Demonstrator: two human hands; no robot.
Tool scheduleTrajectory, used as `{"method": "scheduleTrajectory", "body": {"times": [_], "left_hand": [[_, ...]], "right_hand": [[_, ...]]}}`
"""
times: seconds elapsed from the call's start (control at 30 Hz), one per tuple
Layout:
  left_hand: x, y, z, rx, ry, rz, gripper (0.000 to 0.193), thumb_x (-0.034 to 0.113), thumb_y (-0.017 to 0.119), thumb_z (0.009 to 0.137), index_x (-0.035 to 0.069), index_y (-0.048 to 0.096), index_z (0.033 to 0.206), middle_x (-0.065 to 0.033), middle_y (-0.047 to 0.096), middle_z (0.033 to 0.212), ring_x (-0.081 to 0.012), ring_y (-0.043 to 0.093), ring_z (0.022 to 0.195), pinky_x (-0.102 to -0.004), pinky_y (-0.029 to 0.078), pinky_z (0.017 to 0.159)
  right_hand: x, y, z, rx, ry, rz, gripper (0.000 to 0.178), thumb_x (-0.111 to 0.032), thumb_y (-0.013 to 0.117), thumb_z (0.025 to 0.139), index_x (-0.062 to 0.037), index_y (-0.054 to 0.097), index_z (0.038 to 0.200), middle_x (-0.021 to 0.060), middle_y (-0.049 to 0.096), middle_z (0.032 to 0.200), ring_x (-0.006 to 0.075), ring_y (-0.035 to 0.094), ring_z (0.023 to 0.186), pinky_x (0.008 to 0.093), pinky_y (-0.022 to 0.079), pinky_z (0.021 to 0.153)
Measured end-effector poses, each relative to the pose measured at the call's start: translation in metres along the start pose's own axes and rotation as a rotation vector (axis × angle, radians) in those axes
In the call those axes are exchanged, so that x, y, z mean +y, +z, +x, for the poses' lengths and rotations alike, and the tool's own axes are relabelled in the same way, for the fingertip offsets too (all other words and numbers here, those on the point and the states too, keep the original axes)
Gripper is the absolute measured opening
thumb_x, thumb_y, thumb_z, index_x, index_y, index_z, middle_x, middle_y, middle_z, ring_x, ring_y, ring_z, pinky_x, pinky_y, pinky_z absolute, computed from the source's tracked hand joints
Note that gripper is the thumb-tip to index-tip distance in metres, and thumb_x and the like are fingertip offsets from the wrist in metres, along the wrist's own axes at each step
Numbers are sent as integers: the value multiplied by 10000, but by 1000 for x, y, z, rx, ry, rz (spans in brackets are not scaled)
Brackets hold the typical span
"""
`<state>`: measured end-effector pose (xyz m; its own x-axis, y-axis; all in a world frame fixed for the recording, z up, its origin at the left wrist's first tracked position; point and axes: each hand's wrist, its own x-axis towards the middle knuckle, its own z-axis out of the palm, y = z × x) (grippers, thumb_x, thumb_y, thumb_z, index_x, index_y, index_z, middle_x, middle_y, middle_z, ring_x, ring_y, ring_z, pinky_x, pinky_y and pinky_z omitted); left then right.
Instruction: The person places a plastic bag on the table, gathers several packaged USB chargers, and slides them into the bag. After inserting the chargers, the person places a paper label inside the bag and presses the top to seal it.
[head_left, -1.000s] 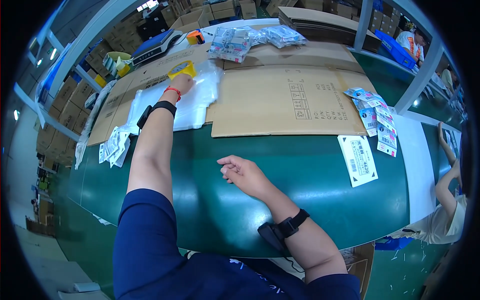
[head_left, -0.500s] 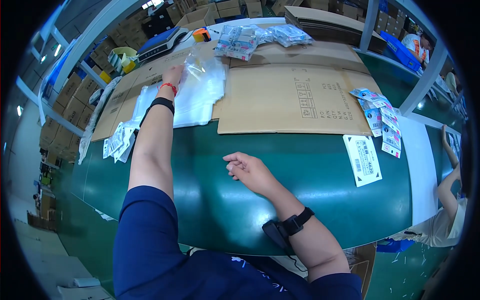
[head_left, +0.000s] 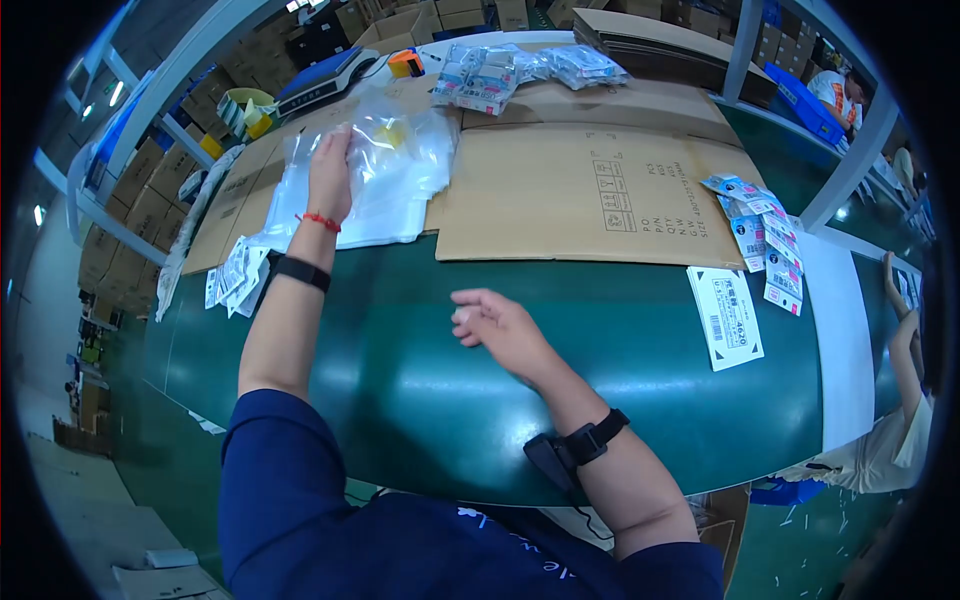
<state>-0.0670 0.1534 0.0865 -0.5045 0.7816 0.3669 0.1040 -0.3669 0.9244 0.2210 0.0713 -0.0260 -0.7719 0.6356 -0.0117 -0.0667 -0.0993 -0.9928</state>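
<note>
My left hand [head_left: 330, 180] is at the left side of a pile of clear plastic bags [head_left: 385, 225], its fingers closed on the edge of a plastic bag [head_left: 375, 150]. Part of that loose, crinkled film rises around the fingertips. Above the green tabletop, my right hand [head_left: 490, 325] is held with loosely curled fingers, the index finger reaching out to the left. It holds nothing. A little stack of white labels [head_left: 238, 280] lies just in front of the bags on the left.
Flat cardboard [head_left: 530, 190] covers the far part of the green table [head_left: 420, 400]. Packaged items [head_left: 480, 80] lie at the back, and colourful packets [head_left: 765, 240] at right beside a printed white card [head_left: 725, 318]. A blue-topped device [head_left: 325, 80], orange tape dispenser [head_left: 405, 65] and co-worker's arm [head_left: 905, 360] also show.
My left hand has drawn back slightly toward me and left, and film now spreads on both sides of it. My right hand has barely moved.
</note>
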Motion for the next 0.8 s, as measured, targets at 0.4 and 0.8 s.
{"method": "scheduleTrajectory", "body": {"times": [0.4, 0.8], "left_hand": [[-10, 18, -177, -578, 90, 532, 345, 327, 531, 949, 51, 601, 1144, -110, 585, 1186, -224, 538, 1108, -331, 413, 942], [-32, -29, -207, -494, 220, 1050, 653, 463, 566, 888, 113, 383, 1408, -238, 386, 1413, -407, 378, 1290, -473, 300, 1069]], "right_hand": [[-14, -31, 8, 547, -151, 609, 493, -202, 532, 952, 17, 349, 1354, 173, 522, 1213, 203, 589, 990, 319, 508, 817], [-16, -53, 1, 849, -334, -163, 559, -96, 559, 904, -21, 325, 1406, 125, 493, 1258, 116, 549, 897, 241, 478, 750]]}}
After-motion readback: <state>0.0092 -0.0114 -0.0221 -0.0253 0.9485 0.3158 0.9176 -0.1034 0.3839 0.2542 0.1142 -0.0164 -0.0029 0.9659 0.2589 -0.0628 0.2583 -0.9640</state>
